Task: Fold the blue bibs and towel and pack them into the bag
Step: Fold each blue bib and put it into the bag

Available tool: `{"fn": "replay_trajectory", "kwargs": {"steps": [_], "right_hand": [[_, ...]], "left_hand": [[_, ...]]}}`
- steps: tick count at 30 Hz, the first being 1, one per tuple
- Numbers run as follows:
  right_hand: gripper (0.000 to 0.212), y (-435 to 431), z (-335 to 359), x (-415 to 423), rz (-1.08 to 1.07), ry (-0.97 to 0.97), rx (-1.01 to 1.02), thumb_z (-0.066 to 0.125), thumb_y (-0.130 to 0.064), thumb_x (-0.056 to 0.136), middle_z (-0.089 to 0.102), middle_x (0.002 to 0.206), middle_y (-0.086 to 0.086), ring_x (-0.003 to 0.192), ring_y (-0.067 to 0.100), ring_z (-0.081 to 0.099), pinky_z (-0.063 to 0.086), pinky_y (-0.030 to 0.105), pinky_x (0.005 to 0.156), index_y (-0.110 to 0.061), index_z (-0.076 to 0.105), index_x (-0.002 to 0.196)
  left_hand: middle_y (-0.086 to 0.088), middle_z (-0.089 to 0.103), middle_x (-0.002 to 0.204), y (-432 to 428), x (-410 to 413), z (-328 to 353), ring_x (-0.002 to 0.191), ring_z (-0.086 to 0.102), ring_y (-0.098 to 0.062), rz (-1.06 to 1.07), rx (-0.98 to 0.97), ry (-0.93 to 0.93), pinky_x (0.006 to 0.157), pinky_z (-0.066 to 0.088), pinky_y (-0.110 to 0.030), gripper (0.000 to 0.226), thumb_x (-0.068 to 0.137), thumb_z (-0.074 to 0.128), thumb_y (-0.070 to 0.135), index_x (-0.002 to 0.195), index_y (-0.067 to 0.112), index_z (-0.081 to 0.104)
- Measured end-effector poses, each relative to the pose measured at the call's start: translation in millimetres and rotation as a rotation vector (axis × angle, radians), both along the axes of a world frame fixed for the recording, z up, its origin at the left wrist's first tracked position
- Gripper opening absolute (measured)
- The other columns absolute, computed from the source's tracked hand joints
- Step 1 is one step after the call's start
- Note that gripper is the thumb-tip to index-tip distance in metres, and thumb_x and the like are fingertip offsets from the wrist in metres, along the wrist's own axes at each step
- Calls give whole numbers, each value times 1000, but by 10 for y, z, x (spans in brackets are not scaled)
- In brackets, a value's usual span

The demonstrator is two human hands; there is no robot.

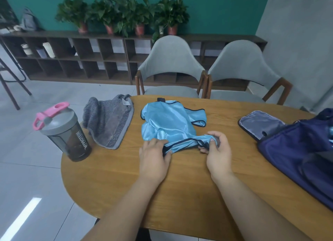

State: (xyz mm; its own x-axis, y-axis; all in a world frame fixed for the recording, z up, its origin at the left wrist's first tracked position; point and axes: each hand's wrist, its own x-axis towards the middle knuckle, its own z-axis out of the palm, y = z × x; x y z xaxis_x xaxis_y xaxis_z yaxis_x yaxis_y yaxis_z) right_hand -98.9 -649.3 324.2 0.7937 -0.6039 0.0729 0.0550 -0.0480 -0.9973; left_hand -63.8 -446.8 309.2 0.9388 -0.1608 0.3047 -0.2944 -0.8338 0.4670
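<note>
Room as seen from your seat. You face a teal wall (216,10), which meets a plain grey wall (297,42) at your right. Along the teal wall runs a low dark-wood cubby shelf (93,60). A row of potted plants (126,12) in red pots stands on top, and a grey backpack (28,21) sits near its left end. The left chair (171,60) and the right chair (241,64), both grey-upholstered on wooden frames, stand side by side at the far edge of the oval wooden table (180,195). The floor (36,177) is pale glossy tile, and a streak of reflected light (21,217) lies at lower left. Dark frame legs (10,78) stand at far left.
</note>
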Motion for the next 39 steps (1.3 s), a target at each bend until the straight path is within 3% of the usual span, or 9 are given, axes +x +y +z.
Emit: {"fn": "replay_trajectory", "kwargs": {"steps": [5,12,14,17,21,26,28,32,39], "right_hand": [[31,-87,29,58,-178,-7,261,51,-2,107,73,117,2,81,12,65,52,24,65,-27,67,117],[24,-205,206,-24,-136,-127,688,57,-6,103,73,120,13,112,25,72,57,33,91,-17,67,122],[32,-164,175,-95,10,-73,396,61,-22,104,64,136,2,126,13,64,52,35,106,-26,58,136],[69,-50,55,-176,180,61,-441,71,-64,87,30,163,-15,150,3,31,31,35,122,-40,48,147],[88,49,-75,-123,324,193,-950,73,-80,73,12,172,-8,160,18,1,17,40,128,-41,52,148],[60,-15,-152,-75,222,180,-873,77,-47,90,27,166,-5,156,18,14,21,35,126,-35,56,145],[58,-24,-156,-83,123,196,-856,76,-32,95,28,165,-4,155,20,18,22,30,121,-31,53,148],[55,-2,-190,-49,34,246,-864,68,-13,97,38,157,2,145,24,34,38,35,116,-26,54,149],[40,-76,-124,-58,-195,178,-552,50,-1,101,57,117,-2,99,21,59,36,23,83,-28,68,126]], "left_hand": [[13,54,73,32,-19,51,79,49,-14,64,-23,-117,82,34,-37,41,100,53,64,80,28,56],[4,67,75,107,-148,193,83,59,-11,-35,-484,173,81,47,-31,61,99,30,78,96,30,68],[10,73,85,115,-164,227,91,66,-4,-121,-539,226,83,48,-26,48,107,30,64,111,35,68],[22,76,106,87,-153,196,112,66,3,-223,-512,238,98,46,-22,28,114,41,25,134,33,58],[25,61,136,94,-90,109,118,54,2,-244,-379,211,107,41,-27,66,89,66,7,147,34,47],[12,59,139,27,18,-14,134,46,-15,-115,-45,0,109,36,-33,35,97,68,30,132,26,67],[7,69,114,37,46,-34,111,58,-20,-18,-161,-33,95,45,-37,12,104,60,27,110,23,70],[5,65,81,99,-5,89,76,61,-17,198,-553,50,68,44,-38,17,111,44,31,102,21,56],[11,53,85,127,-112,239,77,52,12,410,-826,-93,70,30,-27,22,114,35,21,107,7,51]]}}
